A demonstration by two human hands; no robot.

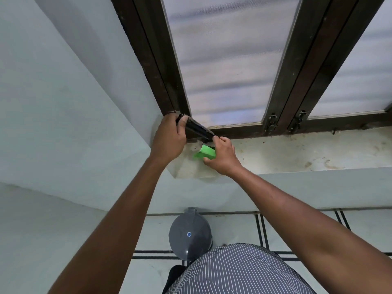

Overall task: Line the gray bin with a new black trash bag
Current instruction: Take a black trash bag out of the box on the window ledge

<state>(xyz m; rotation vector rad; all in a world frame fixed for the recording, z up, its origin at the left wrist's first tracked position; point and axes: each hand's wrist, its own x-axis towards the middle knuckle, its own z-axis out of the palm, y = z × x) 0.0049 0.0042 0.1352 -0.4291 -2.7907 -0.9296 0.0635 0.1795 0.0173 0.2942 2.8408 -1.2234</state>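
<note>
A roll of black trash bags (pixel 197 130) is held above the left end of the window sill (pixel 297 151). My left hand (pixel 169 139) grips its left end. My right hand (pixel 222 157) pinches the roll's right end with thumb and forefinger and also holds a green roll (pixel 205 153) in the palm. The gray bin (pixel 189 233) stands on the floor below the sill, near my body, with its domed lid closed.
A dark-framed window (pixel 282 98) with frosted panes rises behind the sill. A pale wall (pixel 63 102) closes the left side. The floor is white tile with black lines (pixel 261 230). My striped shirt (pixel 237 272) fills the bottom.
</note>
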